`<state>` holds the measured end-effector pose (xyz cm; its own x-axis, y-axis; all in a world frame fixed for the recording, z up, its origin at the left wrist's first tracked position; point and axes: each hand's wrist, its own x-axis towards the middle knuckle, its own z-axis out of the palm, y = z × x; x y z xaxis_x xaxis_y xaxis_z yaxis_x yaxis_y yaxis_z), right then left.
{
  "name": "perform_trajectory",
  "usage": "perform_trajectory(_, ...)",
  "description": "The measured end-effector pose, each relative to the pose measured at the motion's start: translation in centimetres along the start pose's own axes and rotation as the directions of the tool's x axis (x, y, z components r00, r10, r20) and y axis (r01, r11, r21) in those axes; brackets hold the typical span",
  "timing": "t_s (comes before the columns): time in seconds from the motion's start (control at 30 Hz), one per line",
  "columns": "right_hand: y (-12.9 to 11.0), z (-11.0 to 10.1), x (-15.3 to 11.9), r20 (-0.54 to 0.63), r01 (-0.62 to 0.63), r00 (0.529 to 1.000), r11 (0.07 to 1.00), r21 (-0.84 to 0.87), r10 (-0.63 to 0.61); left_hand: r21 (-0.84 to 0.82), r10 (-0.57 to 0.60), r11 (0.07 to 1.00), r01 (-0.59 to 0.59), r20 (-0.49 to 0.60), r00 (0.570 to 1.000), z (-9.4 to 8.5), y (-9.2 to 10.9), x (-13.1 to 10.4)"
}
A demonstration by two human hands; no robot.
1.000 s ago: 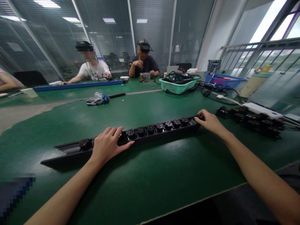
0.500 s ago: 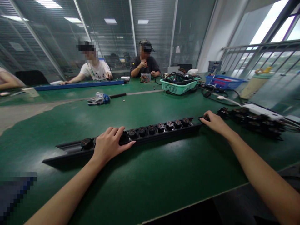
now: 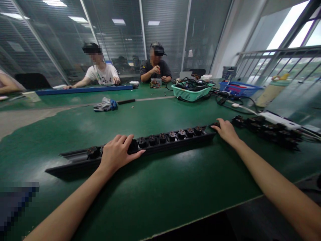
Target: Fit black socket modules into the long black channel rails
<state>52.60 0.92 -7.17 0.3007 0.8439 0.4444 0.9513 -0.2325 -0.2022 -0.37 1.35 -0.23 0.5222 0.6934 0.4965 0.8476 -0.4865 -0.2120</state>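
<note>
A long black channel lies slantwise on the green table, with a row of black socket modules seated inside it. My left hand grips it left of the middle, fingers over the far wall and thumb along the near one. One more socket module sits near the channel's open left end. At the right end, my right hand pinches a small black piece, which looks like another socket module and is mostly hidden by the fingers. A pile of similar black modules lies to the right of that hand.
A white power strip with cables runs behind the pile. Farther back stand a green basket of cables and a blue basket. Grey gloves lie left of centre. Two co-workers sit across the table near a long blue bar.
My right hand has shifted slightly, its fingers turning around the small black piece at the channel's right end. My left hand and the channel have stayed in place.
</note>
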Motion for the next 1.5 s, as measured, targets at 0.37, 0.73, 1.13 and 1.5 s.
perform_trajectory(0.37, -7.6, -6.6, -1.5, -0.018, 0.217, 0.975, 0.947, 0.235, -0.219, -0.001, 0.006, 1.000, -0.006, 0.009, 1.000, -0.3, 0.1, 0.0)
perform_trajectory(0.73, -13.2, -7.1, -2.2, 0.299, 0.237, 0.921, 0.969, 0.073, -0.248, 0.024, 0.028, 0.999, -0.028, 0.002, 1.000, -0.6, 0.1, -0.1)
perform_trajectory(1.13, -12.8, -6.4, -3.5, 0.170, 0.282, 0.940, 0.955, 0.096, -0.294, 0.024, 0.017, 1.000, -0.017, 0.019, 1.000, -0.1, 0.0, 0.0)
perform_trajectory(1.5, -12.9, -6.1, -3.5, 0.189, 0.176, 0.959, 0.968, 0.180, -0.210, 0.031, 0.027, 0.999, -0.027, 0.007, 1.000, -0.2, 0.1, 0.1)
